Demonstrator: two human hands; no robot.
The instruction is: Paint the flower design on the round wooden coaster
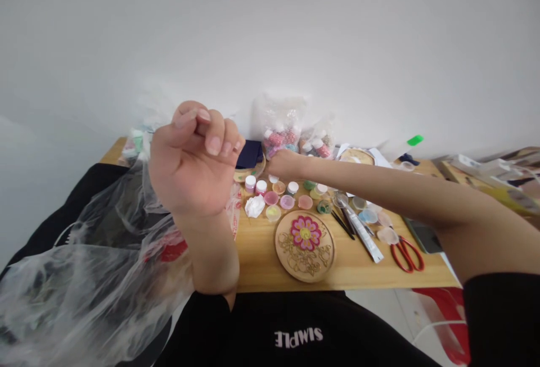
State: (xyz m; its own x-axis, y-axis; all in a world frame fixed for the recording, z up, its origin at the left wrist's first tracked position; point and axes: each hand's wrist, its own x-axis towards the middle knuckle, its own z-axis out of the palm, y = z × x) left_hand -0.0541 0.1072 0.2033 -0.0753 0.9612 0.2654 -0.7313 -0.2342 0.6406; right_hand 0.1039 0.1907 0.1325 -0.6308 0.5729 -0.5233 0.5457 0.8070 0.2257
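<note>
My left hand (196, 159) is raised on the left with the palm towards me. Its fingers are curled, the thumb lies against the index finger, and no object shows in it. Across the table my right hand (283, 164) reaches to the back, beside a clear plastic bag (280, 117) of small jars. Its fingertips are hidden, so a hold cannot be made out. Near the table's front lies a round wooden plate (282, 263) bearing a pink and red flower (306, 233) and gold outlines. Small paint cups, such as a pink cup (271, 198), stand behind it.
Right of the plate lie dark thin sticks (342, 225), a silver tube (365, 238), red-handled scissors (407, 254) and a phone (424, 236). A crumpled tissue (255, 206) sits left of the cups. Clear plastic sheeting (97, 294) hangs at the left. A wall stands behind the table.
</note>
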